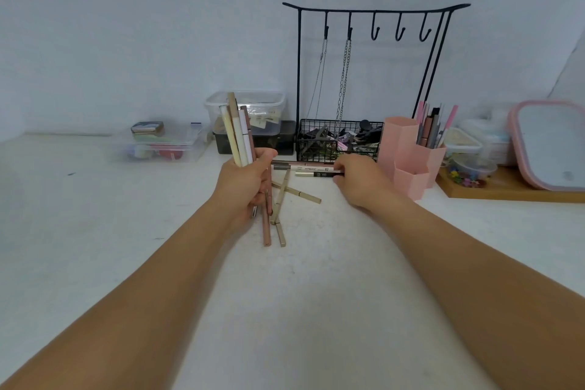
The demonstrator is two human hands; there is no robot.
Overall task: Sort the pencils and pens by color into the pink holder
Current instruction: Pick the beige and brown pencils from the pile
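Two hands work among pens and pencils on a white surface (95,215), beside the pink holder (408,152).

The left hand (247,187) grips a bundle of pale pens (239,133), cream, beige and brownish, which stand upright out of the fist; the right hand (357,180) lies low on the surface with fingers curled at the end of a dark pen (316,174), and it seems to pinch it; two more pens (300,166) lie just behind, parallel; a loose pile of gold and pink pencils (278,209) lies crossed between the hands. The pink holder stands just right of the right hand, with several pink and grey pens (432,128) upright in its rear compartment; behind are a black wire basket (316,139) under a hook rack (373,9), and clear plastic boxes (247,104).
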